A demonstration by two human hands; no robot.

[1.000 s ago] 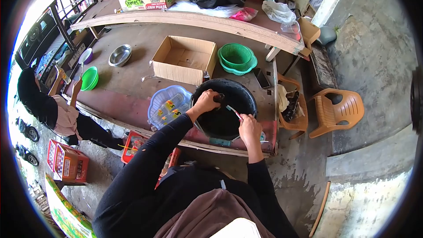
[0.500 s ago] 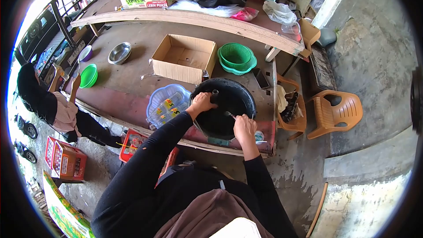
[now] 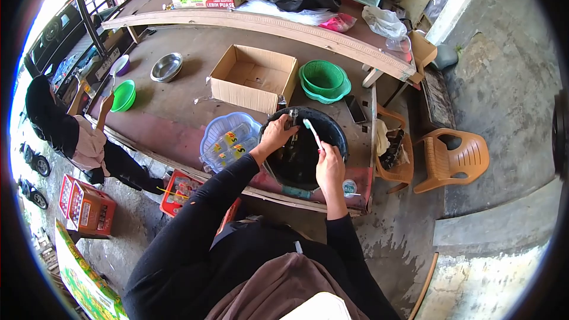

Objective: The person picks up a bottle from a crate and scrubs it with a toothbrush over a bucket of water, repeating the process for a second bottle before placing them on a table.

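My left hand [image 3: 275, 136] is wrapped round a clear glass bottle [image 3: 293, 114] over the large black tub [image 3: 339, 132]; the bottle's neck points up past my fingers. My right hand [image 3: 329, 166] grips a toothbrush [image 3: 314, 133] by its pinkish-white handle, bristle head up, to the right of the bottle and apart from it. The tub's inside is dark, so its contents are hard to make out. Beside it on the left stands a light-blue scalloped basin [image 3: 208, 130], holding several clear bottles with yellow labels [image 3: 230, 138].
Behind the tub are a cardboard box [image 3: 243, 92], green baskets [image 3: 325, 80] and a phone [image 3: 355, 108]. Steel bowls [image 3: 166, 67] and a green bowl [image 3: 123, 96] sit farther left. A co-worker [image 3: 74, 130] handles a bottle there. Plastic chairs [image 3: 453, 157] stand right; red crates [image 3: 89, 207] left.
My right hand has raised the toothbrush from inside the tub, so its bristle head now shows. The bottle in my left hand has come up a little. The view has shifted slightly.
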